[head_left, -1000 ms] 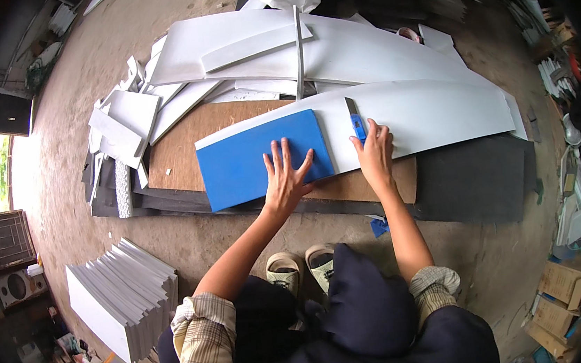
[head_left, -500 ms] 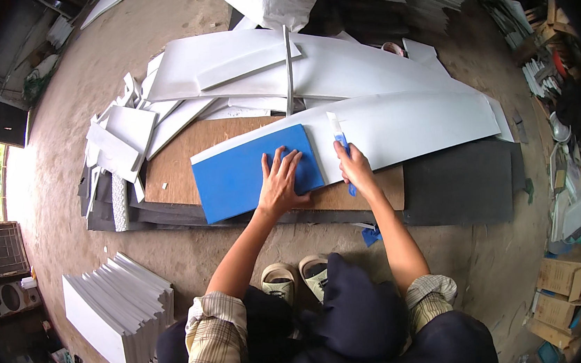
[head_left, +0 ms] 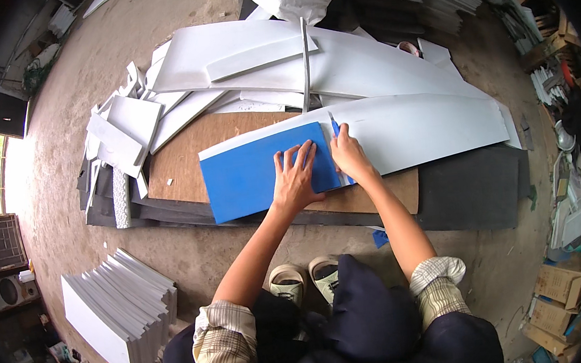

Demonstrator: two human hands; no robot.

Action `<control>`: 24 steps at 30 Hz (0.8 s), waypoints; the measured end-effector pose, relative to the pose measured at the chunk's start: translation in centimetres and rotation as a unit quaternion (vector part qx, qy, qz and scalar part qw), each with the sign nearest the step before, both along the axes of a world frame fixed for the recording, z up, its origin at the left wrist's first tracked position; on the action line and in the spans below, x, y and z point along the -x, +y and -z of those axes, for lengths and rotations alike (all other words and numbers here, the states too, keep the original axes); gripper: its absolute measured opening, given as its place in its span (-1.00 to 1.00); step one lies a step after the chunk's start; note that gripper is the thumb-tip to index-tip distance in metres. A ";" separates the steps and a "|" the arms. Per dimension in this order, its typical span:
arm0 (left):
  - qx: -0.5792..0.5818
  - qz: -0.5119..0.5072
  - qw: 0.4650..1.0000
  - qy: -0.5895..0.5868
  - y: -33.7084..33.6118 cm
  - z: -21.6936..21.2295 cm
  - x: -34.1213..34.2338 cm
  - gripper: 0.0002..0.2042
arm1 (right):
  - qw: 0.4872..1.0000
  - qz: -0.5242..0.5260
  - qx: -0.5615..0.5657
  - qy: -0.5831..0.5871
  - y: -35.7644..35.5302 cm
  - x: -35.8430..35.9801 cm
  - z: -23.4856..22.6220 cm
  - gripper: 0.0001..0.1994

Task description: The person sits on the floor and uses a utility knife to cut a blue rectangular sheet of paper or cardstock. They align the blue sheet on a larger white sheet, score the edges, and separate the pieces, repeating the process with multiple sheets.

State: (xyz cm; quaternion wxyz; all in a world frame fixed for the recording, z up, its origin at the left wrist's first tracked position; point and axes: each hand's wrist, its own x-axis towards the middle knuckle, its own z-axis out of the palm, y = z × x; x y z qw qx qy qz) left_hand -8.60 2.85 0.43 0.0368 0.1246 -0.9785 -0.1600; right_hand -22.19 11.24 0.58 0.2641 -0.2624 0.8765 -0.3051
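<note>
My left hand (head_left: 295,182) lies spread on a flat blue rectangular board (head_left: 248,175), pressing its right part. The board rests on a long white foam sheet (head_left: 425,126), and a narrow strip of the sheet shows along the board's far edge. My right hand (head_left: 351,154) is closed around a blue utility knife (head_left: 336,129) just beside the board's right edge. The knife's blade points away from me, over the white sheet; whether its tip touches the sheet, I cannot tell.
Beneath lie a brown wooden board (head_left: 179,154) and black sheets (head_left: 469,189). White offcuts (head_left: 132,120) are heaped at the left, and another white sheet (head_left: 377,68) lies beyond. A stack of white sheets (head_left: 125,313) stands at lower left. Cardboard boxes (head_left: 556,285) line the right.
My right hand has brought the knife left, against the board's right edge, and tilted it. My left hand stays on the blue board. The whole view has shifted slightly.
</note>
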 end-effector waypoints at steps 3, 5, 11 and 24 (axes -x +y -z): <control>-0.020 -0.001 1.000 0.009 -0.3 0.7 0.0 0.08 | 0.981 -0.048 -0.084 0.169 -2.1 0.5 0.0 -0.74; -0.020 -0.009 0.999 0.029 -0.3 1.1 -0.2 0.08 | 0.971 -0.060 -0.092 0.214 -3.0 0.5 0.3 -0.76; -0.039 -0.010 0.999 0.016 -0.5 1.5 0.0 0.09 | 0.968 -0.068 -0.094 0.224 -4.3 0.5 0.5 -0.78; -0.014 -0.027 1.000 0.006 -0.2 1.4 -0.5 0.09 | 0.965 -0.087 -0.245 -0.041 -6.9 2.0 -2.0 -0.77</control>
